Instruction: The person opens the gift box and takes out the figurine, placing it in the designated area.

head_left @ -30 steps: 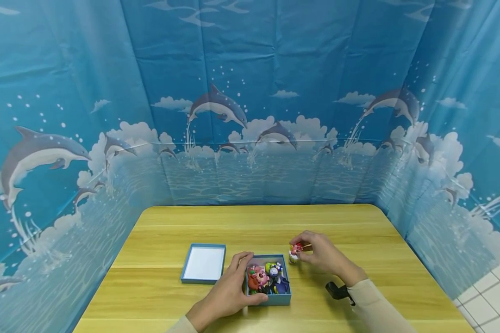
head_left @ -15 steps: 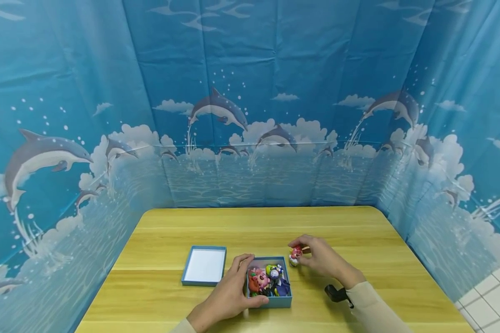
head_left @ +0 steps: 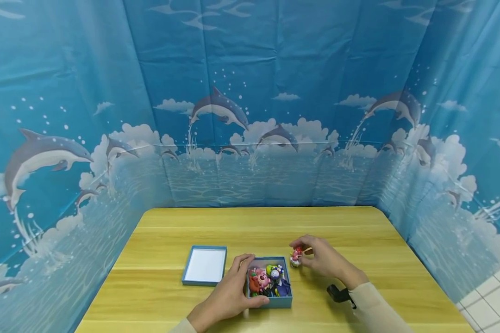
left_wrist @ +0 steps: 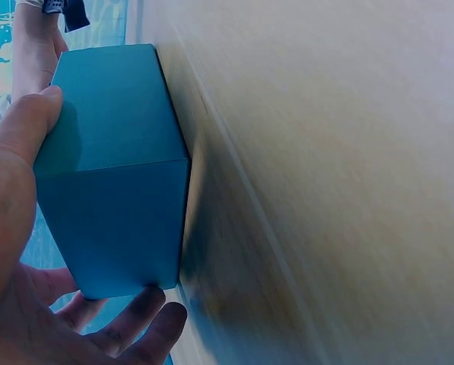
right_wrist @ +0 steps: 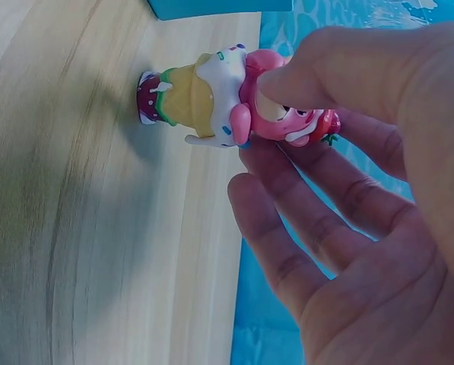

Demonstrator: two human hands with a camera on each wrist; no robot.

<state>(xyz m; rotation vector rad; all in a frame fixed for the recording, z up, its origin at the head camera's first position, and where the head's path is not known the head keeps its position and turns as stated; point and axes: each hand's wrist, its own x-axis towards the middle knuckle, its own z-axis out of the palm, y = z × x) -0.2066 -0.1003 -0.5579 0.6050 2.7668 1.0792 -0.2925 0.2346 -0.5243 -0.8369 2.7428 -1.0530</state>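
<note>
The open blue box (head_left: 270, 301) holds several small colourful figures (head_left: 268, 280); its lid (head_left: 204, 265) lies just left on the bench (head_left: 358, 231); the left hand (head_left: 225, 296) grips the box; the right hand (head_left: 322, 259) fingers (right_wrist: 287, 84) pinch a pink figurine (right_wrist: 219, 99) standing on the bench just right of the box.

Pink figurine (right_wrist: 234, 103) upright on table, just right of toy-filled blue box (head_left: 271, 301).
</note>
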